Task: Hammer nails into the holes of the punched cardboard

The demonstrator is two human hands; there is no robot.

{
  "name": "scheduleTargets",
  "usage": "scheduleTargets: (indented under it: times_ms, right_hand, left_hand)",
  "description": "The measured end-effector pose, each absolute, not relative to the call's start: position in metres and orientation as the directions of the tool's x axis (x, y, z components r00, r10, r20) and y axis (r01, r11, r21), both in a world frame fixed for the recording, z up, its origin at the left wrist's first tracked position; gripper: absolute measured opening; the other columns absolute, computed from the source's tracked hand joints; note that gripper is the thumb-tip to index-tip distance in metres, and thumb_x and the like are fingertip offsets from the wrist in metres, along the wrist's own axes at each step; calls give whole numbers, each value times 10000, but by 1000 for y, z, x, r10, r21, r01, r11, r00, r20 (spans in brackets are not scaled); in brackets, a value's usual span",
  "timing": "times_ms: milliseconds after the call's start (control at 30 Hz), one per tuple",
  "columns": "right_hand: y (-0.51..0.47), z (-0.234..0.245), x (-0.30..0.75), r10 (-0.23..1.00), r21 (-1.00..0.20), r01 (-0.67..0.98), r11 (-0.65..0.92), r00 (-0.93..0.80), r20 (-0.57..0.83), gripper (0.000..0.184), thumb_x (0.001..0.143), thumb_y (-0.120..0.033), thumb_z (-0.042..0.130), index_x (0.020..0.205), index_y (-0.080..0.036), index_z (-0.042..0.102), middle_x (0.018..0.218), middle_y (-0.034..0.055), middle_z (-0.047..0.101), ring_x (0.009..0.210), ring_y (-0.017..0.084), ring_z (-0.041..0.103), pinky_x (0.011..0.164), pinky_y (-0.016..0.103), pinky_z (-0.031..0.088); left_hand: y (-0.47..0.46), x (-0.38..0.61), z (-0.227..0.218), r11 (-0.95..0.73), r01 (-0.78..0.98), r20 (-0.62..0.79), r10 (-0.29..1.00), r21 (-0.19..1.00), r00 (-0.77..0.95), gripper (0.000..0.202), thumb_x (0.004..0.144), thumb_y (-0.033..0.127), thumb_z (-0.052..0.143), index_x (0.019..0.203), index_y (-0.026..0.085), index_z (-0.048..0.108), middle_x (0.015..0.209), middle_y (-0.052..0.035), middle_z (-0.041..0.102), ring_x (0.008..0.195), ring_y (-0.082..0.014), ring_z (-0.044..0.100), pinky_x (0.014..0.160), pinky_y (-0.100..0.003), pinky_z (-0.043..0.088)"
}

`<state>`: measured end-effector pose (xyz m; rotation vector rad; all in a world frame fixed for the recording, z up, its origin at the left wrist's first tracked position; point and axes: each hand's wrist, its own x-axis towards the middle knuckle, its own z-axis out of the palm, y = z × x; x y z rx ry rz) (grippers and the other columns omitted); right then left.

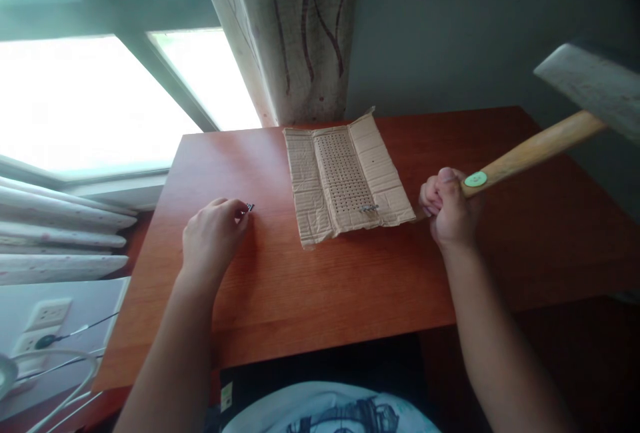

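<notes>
My right hand (453, 210) is closed around the wooden handle of a hammer (540, 148), whose pale metal head is raised at the upper right. A green round sticker is on the handle just above the fist. Over the left part of the table, my left hand (214, 228) pinches a small dark, shiny metal piece (249, 207), too small to name. Between the hands lies an unfolded piece of cardboard (383, 161) with rows of small holes down its middle panel. A few small grey metal pieces (369, 208) rest on its near edge.
The reddish-brown wooden table (310, 300) runs back to a wall and a patterned curtain (310, 33). A bright window (90, 100) is on the left. Below it are a wall socket (50, 313) and white cables (93, 366).
</notes>
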<state>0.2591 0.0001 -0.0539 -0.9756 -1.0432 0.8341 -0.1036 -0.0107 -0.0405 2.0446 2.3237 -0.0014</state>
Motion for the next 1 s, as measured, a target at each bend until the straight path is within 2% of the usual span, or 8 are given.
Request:
scheduleTargets:
  times_ms: [600,1000]
  right_hand:
    - [0,-54,259,904,-937,-80,339,305,301,591,885,-541,707,535,-232,344,441,-80,280,360,67,271,361,270,174]
    - [-6,-56,248,914,-950,-17,313,276,296,585,938,-548,645,531,-223,378,461,-60,310,393,75,299,379,277,196]
  left_hand:
    - [-10,-103,-44,126,992,-63,990,-19,-127,339,962,433,486,1030,260,769,1094,-55,756,950,-309,701,633,-367,402]
    - [-10,-104,-47,94,995,-78,992,-33,-96,335,951,416,452,993,240,733,1104,-83,745,913,-303,694,646,-362,400]
